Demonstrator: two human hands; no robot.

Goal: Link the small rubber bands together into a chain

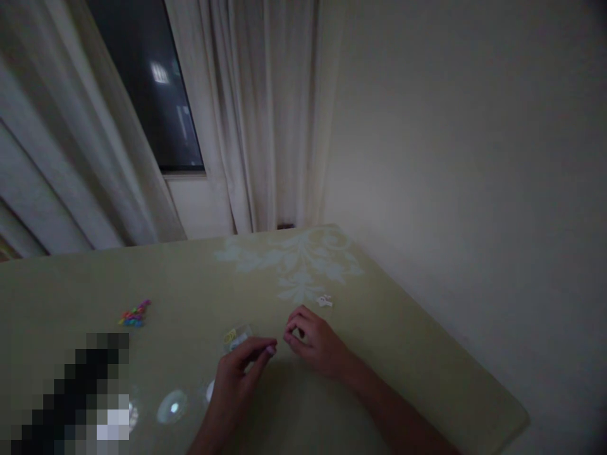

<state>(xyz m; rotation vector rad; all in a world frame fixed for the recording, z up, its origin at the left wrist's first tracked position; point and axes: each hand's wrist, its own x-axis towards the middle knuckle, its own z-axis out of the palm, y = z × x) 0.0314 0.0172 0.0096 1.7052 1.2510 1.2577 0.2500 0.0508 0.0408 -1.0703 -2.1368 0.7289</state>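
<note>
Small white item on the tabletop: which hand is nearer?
Right. The right hand is just on the near side of the white item; the left hand is farther off, left and closer to the camera.

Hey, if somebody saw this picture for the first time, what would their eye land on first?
Probably the left hand and right hand, fingertips close together but apart, low in the middle over the table. Next, the small multicoloured pile on the table's left side. The dark window also stands out at upper left, between pale curtains.
</note>
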